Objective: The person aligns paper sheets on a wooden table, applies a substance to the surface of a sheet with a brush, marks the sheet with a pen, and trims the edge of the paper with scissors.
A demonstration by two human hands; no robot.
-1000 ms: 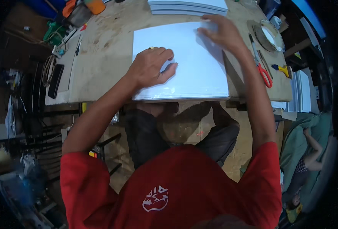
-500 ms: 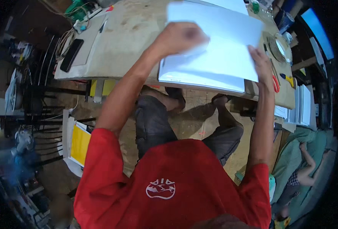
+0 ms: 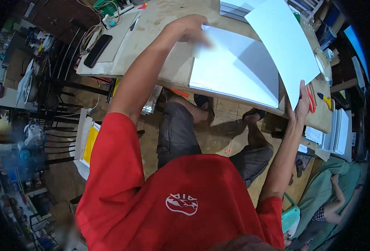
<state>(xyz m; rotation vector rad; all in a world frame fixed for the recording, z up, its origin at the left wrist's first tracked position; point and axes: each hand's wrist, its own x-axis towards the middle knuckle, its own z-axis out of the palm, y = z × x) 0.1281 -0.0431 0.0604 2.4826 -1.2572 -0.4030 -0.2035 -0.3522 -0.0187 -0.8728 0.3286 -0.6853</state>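
Observation:
In my right hand [image 3: 301,102] a large white sheet of paper [image 3: 287,46] is pinched by its near corner, raised and curving over the right side of the table. Below and left of it lies a stack of white paper [image 3: 231,69] close to the table's front edge, with the sheet's shadow across it. My left hand [image 3: 193,29] is at the far left corner of that stack. Motion smears its fingers, so their grip does not show. A second paper stack [image 3: 234,14] lies farther back, partly covered by the raised sheet.
Red-handled scissors [image 3: 312,102] and a yellow-and-blue tool [image 3: 326,101] lie right of my right hand. A black phone [image 3: 98,51] rests at the table's left edge beside a coiled cord [image 3: 94,37]. Another person [image 3: 333,207] lies on green cloth [image 3: 318,184] at lower right.
The white sheet has swung from over the stack to the right, held by my right hand. The stack's top is uncovered. My left hand is now at the stack's far left corner.

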